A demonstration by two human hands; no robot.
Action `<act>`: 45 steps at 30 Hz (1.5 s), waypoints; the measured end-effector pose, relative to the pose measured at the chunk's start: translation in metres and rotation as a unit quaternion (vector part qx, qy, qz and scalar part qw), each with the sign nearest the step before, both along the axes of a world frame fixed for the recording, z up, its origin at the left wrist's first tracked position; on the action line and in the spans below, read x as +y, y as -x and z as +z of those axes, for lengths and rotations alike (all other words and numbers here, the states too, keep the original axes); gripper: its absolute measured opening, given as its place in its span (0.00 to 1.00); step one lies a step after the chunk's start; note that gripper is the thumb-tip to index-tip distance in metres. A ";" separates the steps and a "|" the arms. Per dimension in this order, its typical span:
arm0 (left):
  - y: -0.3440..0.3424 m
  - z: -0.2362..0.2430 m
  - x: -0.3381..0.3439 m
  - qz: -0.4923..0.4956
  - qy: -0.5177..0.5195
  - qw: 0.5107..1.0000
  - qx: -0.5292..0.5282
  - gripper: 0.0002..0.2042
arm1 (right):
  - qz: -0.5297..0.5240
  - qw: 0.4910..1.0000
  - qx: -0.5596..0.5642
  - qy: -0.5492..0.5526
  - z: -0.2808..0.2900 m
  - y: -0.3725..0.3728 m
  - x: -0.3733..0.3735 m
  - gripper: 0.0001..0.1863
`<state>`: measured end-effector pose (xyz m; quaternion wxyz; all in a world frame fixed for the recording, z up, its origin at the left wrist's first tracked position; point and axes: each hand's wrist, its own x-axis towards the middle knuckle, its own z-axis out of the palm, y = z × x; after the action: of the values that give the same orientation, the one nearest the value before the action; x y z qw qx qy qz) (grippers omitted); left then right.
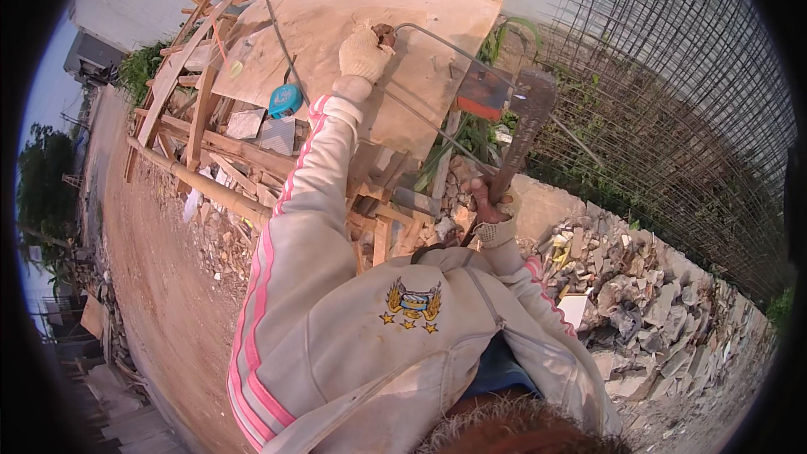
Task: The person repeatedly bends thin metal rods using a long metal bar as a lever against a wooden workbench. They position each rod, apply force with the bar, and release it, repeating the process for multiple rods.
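Observation:
My left hand (366, 52), in a cream knitted glove with bare fingertips, is closed on a thin bent steel rod (437, 36) above a plywood sheet (303, 21). From there the rod runs right toward the mesh, and another thin length slants down toward my right hand. Closer to my body, my right hand (490, 210), in the same kind of glove, is wrapped around a dark, rusty bar-shaped tool (523, 122). That tool stands up away from me and widens at its far end. A blue tape measure (285, 101) lies at the plywood's left edge.
Timber scraps (202, 113) and a bamboo pole (202, 181) frame the plywood's left side. Steel mesh (672, 59) leans along the right. Broken rubble (647, 311) covers the ground at lower right. A dirt path (143, 261) passes on the left.

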<state>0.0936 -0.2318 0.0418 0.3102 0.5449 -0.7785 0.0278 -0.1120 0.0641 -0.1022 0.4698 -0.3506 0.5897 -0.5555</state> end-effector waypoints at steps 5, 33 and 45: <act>0.000 -0.012 -0.002 0.025 -0.076 0.996 -0.049 0.13 | -0.006 0.996 -0.084 -0.022 -0.003 -0.001 -0.008 0.19; -0.006 -0.051 0.001 0.127 -0.095 0.981 -0.107 0.20 | -0.191 0.914 0.347 0.089 0.040 0.254 0.078 0.19; 0.043 -0.038 0.010 0.287 -0.111 0.943 -0.125 0.21 | 0.078 0.968 0.223 0.081 0.136 0.312 0.004 0.23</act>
<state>0.0510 -0.2218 0.0040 0.1269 0.7684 -0.6198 0.0968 -0.4240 0.0683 0.0342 0.3385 -0.5472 0.6035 -0.4709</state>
